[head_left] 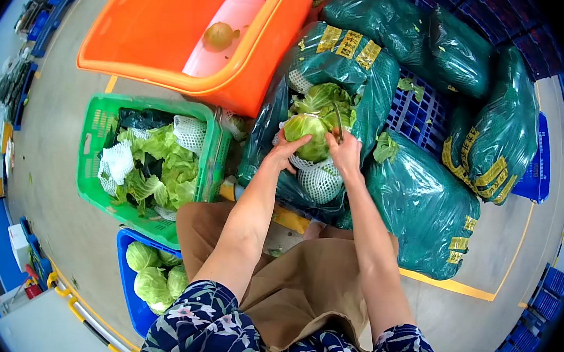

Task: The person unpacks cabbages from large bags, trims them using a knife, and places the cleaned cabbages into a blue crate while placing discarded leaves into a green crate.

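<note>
A green cabbage (308, 130) sits over the opened dark green bag (268, 141). My left hand (287, 151) is closed around its left side, thumb on the leaves. On the other side, my right hand (344, 153) grips a knife (338, 117), whose thin dark blade points away from me beside the cabbage; the handle is mostly hidden in the fingers. Just below the cabbage lies a head in white foam netting (322, 181). More loose green leaves (325, 99) show behind it, inside the bag.
At left, a green crate (87, 152) holds leaves and foam nets. A blue crate (126, 290) with several cabbages stands near my leg. An orange bin (133, 35) contains a round brownish item (219, 36). Filled bags (420, 208) lie right, around a blue pallet (421, 118).
</note>
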A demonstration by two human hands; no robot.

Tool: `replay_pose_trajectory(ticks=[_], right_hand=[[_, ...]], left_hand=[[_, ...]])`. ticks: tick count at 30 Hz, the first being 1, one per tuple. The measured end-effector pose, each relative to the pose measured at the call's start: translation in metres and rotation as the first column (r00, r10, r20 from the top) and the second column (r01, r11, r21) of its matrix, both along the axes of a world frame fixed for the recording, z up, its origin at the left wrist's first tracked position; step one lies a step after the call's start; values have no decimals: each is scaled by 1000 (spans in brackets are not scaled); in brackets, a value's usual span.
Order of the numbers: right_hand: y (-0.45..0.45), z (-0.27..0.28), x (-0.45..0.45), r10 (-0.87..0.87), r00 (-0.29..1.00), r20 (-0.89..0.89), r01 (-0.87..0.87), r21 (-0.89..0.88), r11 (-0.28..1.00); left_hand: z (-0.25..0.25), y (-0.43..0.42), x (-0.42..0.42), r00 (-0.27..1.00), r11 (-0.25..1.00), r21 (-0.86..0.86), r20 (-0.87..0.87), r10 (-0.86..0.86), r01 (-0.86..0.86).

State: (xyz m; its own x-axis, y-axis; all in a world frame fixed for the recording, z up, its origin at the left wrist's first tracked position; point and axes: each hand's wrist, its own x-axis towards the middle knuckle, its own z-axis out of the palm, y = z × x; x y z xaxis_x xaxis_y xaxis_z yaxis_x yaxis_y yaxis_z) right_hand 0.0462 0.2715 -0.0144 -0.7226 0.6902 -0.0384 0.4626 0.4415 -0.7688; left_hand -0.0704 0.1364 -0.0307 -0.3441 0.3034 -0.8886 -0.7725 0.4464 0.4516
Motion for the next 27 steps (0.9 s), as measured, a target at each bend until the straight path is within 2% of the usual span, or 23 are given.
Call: replay_pose_trajectory(ticks=[3,4,5,6,7,8,9,10,11,12,13,14,15,16,17,19,20,21,23,25,26,27], right_hand=[[31,-28,-38,325,925,-198,-219,423,879],[32,-26,-42,345,925,-163,-284,307,908],[30,-16,-48,359,925,-127,-333,185,925],[30,-3,-48,311,950,6,-303,-209,930],[28,9,-49,309,939,149,-177,-562,808],[29,5,-50,309,935,175,-189,-492,850],[27,2,-47,243,961,130,-202,-269,942],[18,4,-44,191,979,68,-189,-32,981],[7,6,-35,151,989,-4,-147,196,970],[-3,9,-21,94,994,49,-106,477,873],[-10,22,-9,-46,995,87,31,171,985],[-14,41,4,-163,972,168,188,-141,972],[-15,52,15,-243,929,277,345,-419,840],[-5,25,25,-325,909,260,414,-495,764],[13,-6,36,-352,905,239,421,-623,659],[18,-9,37,-366,891,268,451,-605,656],[19,-10,33,-359,884,298,467,-581,667],[17,-11,32,-355,875,329,483,-556,676],[20,-10,26,-381,861,336,508,-537,673],[40,-7,23,-233,878,418,464,-626,626],[48,1,24,-243,903,353,419,-610,672],[59,10,27,-203,908,367,382,-523,762]], left_hand=[[-73,-11,1,980,903,430,-177,90,-5],[-59,-14,8,955,900,435,-253,152,-28],[-55,-14,5,934,883,464,-344,101,75],[-51,-13,2,900,856,484,-433,55,180],[-45,-13,0,856,822,494,-517,16,284],[-28,-13,-2,876,801,520,-483,-8,295],[-20,-13,-5,807,787,477,-588,-44,391],[-17,-12,-8,725,770,421,-685,-77,479],[-6,-13,-11,631,750,349,-767,-116,562],[6,-12,-18,443,654,184,-859,-255,734],[15,-13,-22,444,597,201,-847,-292,777],[19,-14,-21,446,540,223,-834,-326,812],[22,-15,-18,447,483,249,-822,-354,839],[7,-17,-17,456,493,239,-803,-383,837],[17,-15,-12,346,555,43,-822,-453,830],[43,-9,7,137,603,-350,-777,-615,717],[27,-4,20,36,535,-418,-763,-645,734],[12,-3,35,64,582,-409,-779,-624,703],[3,9,34,276,725,-348,-758,-591,594],[-2,9,31,311,696,-366,-700,-643,617],[-1,7,27,319,678,-381,-668,-672,629],[0,4,26,336,680,-384,-654,-678,624]])
